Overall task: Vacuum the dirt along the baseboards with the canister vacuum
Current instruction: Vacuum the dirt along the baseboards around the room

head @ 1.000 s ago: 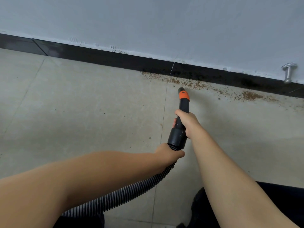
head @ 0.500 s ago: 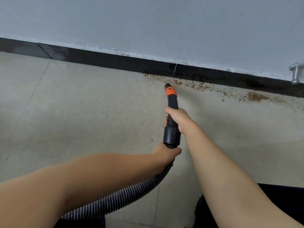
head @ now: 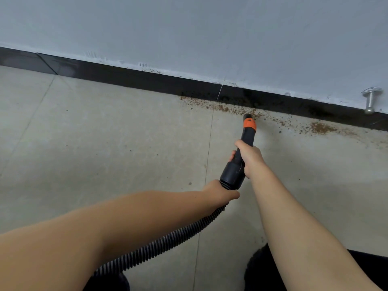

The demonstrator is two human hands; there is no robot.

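Dirt (head: 241,110), brown and crumbly, lies in a band on the floor (head: 105,143) right against the black baseboard (head: 147,80), starting just left of the baseboard's vertical joint and thinning out to the right, with a denser patch (head: 320,127) further right along the baseboard. The nozzle (head: 247,131), black with an orange collar, points at the baseboard, its tip in the band just short of the baseboard. Both hands are clamped on the vacuum: the right hand (head: 248,157) grips the nozzle's black shaft, the left hand (head: 218,191) grips where the ribbed hose (head: 168,242) joins the nozzle, further from the baseboard. The hose runs back from there, away from the baseboard. A metal doorstop (head: 370,99) sticks out just above the baseboard at its right end. The wall (head: 189,28) above the baseboard is pale.
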